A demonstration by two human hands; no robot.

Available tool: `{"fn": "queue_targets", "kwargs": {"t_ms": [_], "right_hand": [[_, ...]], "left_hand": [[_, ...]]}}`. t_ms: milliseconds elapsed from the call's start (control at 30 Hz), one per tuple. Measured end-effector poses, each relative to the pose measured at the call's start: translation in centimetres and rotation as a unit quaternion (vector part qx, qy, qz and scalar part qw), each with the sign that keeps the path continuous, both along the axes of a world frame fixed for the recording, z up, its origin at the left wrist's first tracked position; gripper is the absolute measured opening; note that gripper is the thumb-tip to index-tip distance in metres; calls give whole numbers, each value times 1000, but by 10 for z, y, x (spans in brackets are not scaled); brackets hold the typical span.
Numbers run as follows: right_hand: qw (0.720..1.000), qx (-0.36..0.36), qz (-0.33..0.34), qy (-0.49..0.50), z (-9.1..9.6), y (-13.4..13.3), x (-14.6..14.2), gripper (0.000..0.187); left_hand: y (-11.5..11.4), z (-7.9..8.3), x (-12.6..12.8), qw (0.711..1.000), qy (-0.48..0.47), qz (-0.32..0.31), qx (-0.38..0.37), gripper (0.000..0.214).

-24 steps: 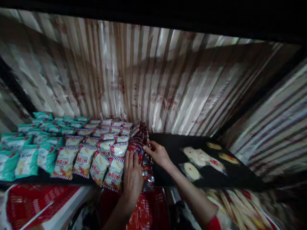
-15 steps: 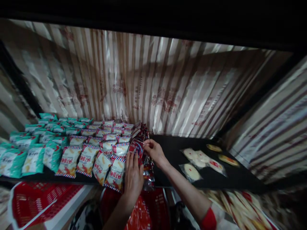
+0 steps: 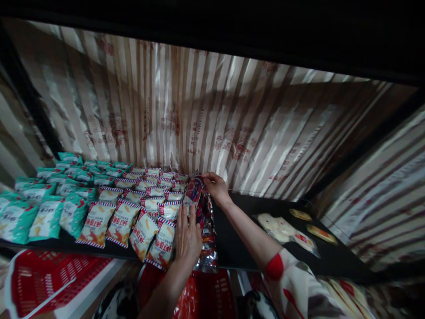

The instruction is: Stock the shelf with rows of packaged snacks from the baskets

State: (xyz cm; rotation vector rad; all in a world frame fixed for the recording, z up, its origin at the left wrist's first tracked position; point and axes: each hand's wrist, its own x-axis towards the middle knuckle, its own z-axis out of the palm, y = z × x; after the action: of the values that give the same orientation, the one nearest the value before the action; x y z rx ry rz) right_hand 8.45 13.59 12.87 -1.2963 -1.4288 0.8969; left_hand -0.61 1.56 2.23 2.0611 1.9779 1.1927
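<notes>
My left hand [image 3: 187, 238] lies flat with fingers stretched out, pressed against the right edge of rows of white snack packets with red and blue trim [image 3: 142, 210] on a dark shelf [image 3: 232, 239]. My right hand [image 3: 215, 186] reaches to the back of the shelf and pinches the top of a red foil snack packet [image 3: 193, 191]. A line of several red foil packets [image 3: 207, 235] stands beside the white ones, between my two hands.
Teal snack packets [image 3: 43, 201] fill the shelf's left part. Clear-wrapped round pastries [image 3: 285, 228] lie on the right. A striped foil lining [image 3: 199, 115] covers the back and side walls. A red plastic basket [image 3: 43, 283] sits below left, and red bags [image 3: 199, 297] lie under the shelf edge.
My right hand has moved from the middle of the red packet row to its far end near the back wall. My left hand stayed flat against the white packets.
</notes>
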Motion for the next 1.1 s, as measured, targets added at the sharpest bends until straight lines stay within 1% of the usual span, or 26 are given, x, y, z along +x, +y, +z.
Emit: {"fn": "queue_targets", "kwargs": {"t_ms": [100,200,267,333,433,533,700,900,1100], "right_hand": [[991,-15,-14,-129,5,19,-7,19],[960,13,-26,-279,8,36,-11,21],[939,31,-25,-340,8,45,-12,21],[925,33,-27,-379,8,52,-11,20],[907,36,-48,-417,7,60,-8,18],[896,43,-73,-435,9,64,-6,21],[884,41,-70,-460,14,69,-8,24],[865,39,-59,-497,17,85,-23,26],[850,-12,-71,-521,13,103,-36,27]], "left_hand": [[11,5,3,1000,3,6,-17,52],[22,10,5,1000,9,9,-25,48],[29,15,5,999,13,10,-31,46],[34,19,5,999,18,8,-36,44],[40,23,5,999,22,1,-32,43],[42,24,5,1000,17,-12,-13,43],[47,26,6,1000,-9,-17,-9,42],[57,38,1,997,-70,-8,-34,43],[69,48,-5,991,-106,7,-76,40]]}}
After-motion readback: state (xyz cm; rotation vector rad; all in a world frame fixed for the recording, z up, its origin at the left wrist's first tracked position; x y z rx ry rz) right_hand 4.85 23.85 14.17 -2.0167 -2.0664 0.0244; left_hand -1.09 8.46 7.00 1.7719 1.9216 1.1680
